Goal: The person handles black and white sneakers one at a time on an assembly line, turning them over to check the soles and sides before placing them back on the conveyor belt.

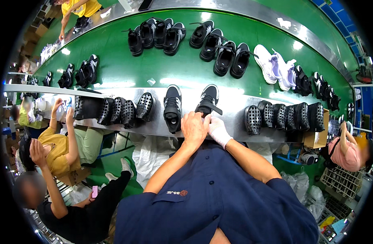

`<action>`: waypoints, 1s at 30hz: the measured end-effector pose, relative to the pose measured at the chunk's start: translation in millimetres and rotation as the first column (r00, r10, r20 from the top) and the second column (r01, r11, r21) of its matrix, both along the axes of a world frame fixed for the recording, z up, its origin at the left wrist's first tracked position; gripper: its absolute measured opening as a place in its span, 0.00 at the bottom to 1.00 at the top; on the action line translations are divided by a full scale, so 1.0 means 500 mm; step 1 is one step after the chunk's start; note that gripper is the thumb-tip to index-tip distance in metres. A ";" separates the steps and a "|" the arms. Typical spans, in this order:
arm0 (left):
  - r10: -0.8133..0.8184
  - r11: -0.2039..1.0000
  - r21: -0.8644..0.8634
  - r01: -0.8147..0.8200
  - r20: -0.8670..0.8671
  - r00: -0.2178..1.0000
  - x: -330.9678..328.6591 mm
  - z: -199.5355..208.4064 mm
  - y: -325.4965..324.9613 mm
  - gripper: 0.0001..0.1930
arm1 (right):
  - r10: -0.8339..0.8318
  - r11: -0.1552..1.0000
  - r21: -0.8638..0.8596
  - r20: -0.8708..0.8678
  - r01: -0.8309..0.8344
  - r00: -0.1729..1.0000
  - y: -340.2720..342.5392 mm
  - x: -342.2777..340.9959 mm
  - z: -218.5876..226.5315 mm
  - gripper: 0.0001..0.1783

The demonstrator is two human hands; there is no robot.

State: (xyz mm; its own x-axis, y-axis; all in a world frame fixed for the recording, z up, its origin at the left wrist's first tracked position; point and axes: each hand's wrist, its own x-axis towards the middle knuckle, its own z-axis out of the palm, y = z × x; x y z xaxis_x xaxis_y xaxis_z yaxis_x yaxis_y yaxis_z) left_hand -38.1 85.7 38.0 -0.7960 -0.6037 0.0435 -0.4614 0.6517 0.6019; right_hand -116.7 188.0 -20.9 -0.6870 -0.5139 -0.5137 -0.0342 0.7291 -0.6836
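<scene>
A black sneaker (208,98) with a grey-and-white toe and a loose strap stands toe-away on the metal ledge in front of me. My bare left hand (194,129) is closed at its heel end, fingers bent over the opening. Beside it, my right hand (219,129), in a white glove, is closed at the same heel. The two hands meet and hide the back of the shoe; whether anything small is between the fingers is hidden. Just left of them stands the matching black sneaker (172,106), untouched.
Black perforated shoe-shaped forms line the metal ledge (235,97) at left (145,106) and right (252,120). Beyond, the green belt (113,49) carries black sneakers (223,58) and a white pair (266,64). A cardboard box (315,138) is at right. Co-workers sit on both sides.
</scene>
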 end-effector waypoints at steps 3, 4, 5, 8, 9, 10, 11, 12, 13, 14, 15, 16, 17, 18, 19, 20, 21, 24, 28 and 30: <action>0.088 0.996 0.007 -0.089 0.018 0.996 -0.015 -0.005 0.013 0.17 | -0.034 0.985 -0.166 0.092 0.049 0.995 -0.008 0.019 0.011 0.28; 0.110 0.994 -0.007 -0.110 0.014 0.994 -0.021 -0.015 0.018 0.17 | 0.003 0.991 -0.135 0.032 0.002 0.999 -0.003 0.024 -0.029 0.28; 0.136 0.991 -0.019 -0.136 0.010 0.991 -0.022 -0.027 0.020 0.16 | 0.045 0.994 -0.098 -0.027 -0.047 0.999 -0.003 0.028 -0.042 0.27; 0.142 0.988 -0.065 -0.142 0.000 0.990 -0.007 -0.071 0.010 0.15 | 0.032 0.995 -0.092 -0.031 -0.035 0.999 0.002 0.027 -0.050 0.26; 0.146 0.985 -0.092 -0.143 0.022 0.989 0.000 -0.084 0.004 0.15 | 0.018 0.995 -0.100 -0.032 -0.021 0.999 0.003 0.026 -0.044 0.26; 0.110 0.987 -0.123 -0.108 0.008 0.994 0.007 -0.086 0.000 0.15 | -0.006 0.990 -0.142 0.015 0.008 1.000 0.005 0.025 -0.038 0.25; 0.097 0.989 -0.115 -0.096 -0.002 0.995 0.007 -0.089 0.000 0.15 | 0.026 0.990 -0.138 -0.023 -0.029 0.999 0.006 0.018 -0.033 0.25; 0.083 0.991 -0.106 -0.084 -0.012 0.996 0.008 -0.092 -0.001 0.16 | 0.057 0.989 -0.134 -0.061 -0.065 0.997 0.008 0.009 -0.028 0.24; 0.064 0.994 -0.093 -0.065 -0.021 0.998 0.000 -0.079 0.002 0.16 | 0.082 0.988 -0.123 -0.098 -0.094 0.992 0.012 0.002 -0.026 0.24; 0.043 0.996 -0.081 -0.043 -0.001 0.999 -0.008 -0.065 0.005 0.17 | 0.055 0.981 -0.179 -0.081 -0.069 0.995 0.013 -0.002 -0.024 0.24; 0.022 0.997 -0.068 -0.020 0.019 1.000 -0.016 -0.052 0.008 0.17 | 0.028 0.971 -0.233 -0.064 -0.042 0.998 0.012 -0.005 -0.023 0.23; 0.011 0.998 -0.055 -0.009 0.039 0.999 -0.019 -0.033 0.011 0.18 | 0.012 0.957 -0.288 -0.045 -0.025 0.999 0.011 -0.005 -0.022 0.23; 0.027 0.998 -0.053 -0.024 0.049 0.998 -0.020 -0.036 0.010 0.18 | 0.059 0.972 -0.224 -0.049 -0.069 0.997 0.012 -0.006 -0.030 0.23; 0.042 0.998 -0.050 -0.039 0.060 0.997 -0.020 -0.046 0.007 0.19 | 0.106 0.981 -0.159 -0.051 -0.113 0.993 0.013 -0.009 -0.040 0.23; 0.064 0.997 -0.052 -0.060 0.067 0.996 -0.022 -0.053 -0.001 0.20 | 0.157 0.982 -0.098 -0.053 -0.162 0.986 0.011 -0.015 -0.048 0.23; 0.077 0.991 -0.117 -0.071 0.052 0.996 -0.023 -0.061 -0.005 0.20 | 0.169 0.968 -0.192 0.010 -0.163 0.986 0.021 -0.028 -0.021 0.22; 0.161 0.986 0.033 -0.162 0.041 0.986 -0.017 -0.067 -0.008 0.20 | 0.186 0.945 -0.285 0.072 -0.158 0.980 0.036 -0.042 0.007 0.20; 0.379 0.824 0.436 -0.361 0.048 0.924 -0.018 -0.070 -0.014 0.19 | -0.251 0.839 -0.277 0.568 0.469 0.784 0.053 -0.075 0.067 0.14; 0.459 0.590 0.705 -0.393 0.108 0.882 -0.021 -0.054 0.001 0.19 | -0.264 0.782 -0.295 0.641 0.548 0.721 0.008 -0.125 0.136 0.15; 0.462 0.562 0.726 -0.397 0.122 0.878 -0.020 -0.055 0.001 0.19 | -0.239 0.849 -0.235 0.627 0.473 0.741 -0.021 -0.131 0.141 0.13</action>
